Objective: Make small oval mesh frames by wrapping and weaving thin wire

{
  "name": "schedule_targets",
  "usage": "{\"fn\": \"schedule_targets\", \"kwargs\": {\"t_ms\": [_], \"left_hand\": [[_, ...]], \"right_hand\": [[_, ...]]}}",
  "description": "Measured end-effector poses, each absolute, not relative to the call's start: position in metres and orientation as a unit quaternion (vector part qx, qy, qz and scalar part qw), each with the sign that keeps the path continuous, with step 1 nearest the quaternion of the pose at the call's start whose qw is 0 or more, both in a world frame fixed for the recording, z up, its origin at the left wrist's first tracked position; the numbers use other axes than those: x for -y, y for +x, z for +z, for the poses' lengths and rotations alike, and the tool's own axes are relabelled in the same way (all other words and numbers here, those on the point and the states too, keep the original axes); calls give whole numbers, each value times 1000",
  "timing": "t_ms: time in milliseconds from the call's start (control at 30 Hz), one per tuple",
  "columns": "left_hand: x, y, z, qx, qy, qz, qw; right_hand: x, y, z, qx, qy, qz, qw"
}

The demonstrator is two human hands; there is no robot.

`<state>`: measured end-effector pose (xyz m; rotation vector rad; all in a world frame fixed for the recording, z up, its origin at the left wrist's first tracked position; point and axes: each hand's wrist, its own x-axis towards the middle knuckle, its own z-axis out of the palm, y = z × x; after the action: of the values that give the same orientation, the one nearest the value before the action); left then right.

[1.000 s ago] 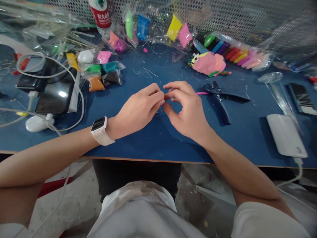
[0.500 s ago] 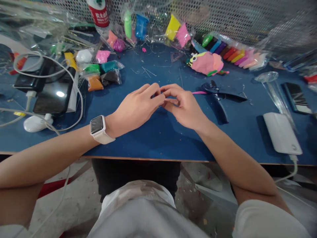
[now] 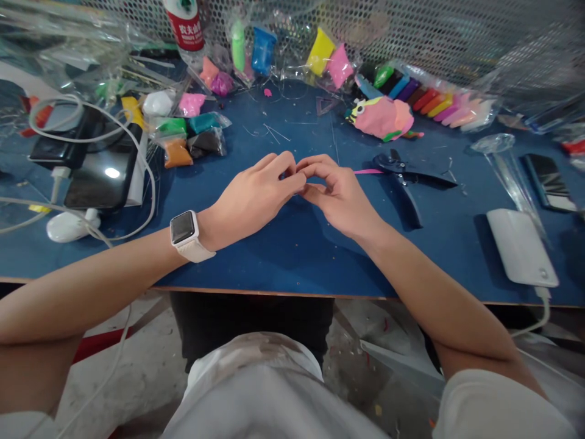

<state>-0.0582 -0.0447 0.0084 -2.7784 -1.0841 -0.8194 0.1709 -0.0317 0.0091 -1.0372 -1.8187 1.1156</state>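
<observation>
Okay, so our left hand (image 3: 256, 198) and right hand (image 3: 342, 195) meet left of the pliers (image 3: 404, 177), fingertips bunched, and we honestly can't tell if they're pinching anything. A skinny pink strip (image 3: 369, 171) pokes out between those curved, dark pliers and our right hand. Behind the pliers sits our lumpy, matte pink figure (image 3: 381, 117).
</observation>
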Motion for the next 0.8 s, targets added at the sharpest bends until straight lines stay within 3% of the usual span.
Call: {"fn": "schedule_targets", "kwargs": {"t_ms": [667, 800], "left_hand": [[40, -60, 11, 309, -906, -286, -46], [42, -60, 13, 322, -898, -292, -62]], "right_hand": [[19, 177, 12, 635, -353, 623, 289], [23, 177, 16, 686, -359, 561, 292]]}}
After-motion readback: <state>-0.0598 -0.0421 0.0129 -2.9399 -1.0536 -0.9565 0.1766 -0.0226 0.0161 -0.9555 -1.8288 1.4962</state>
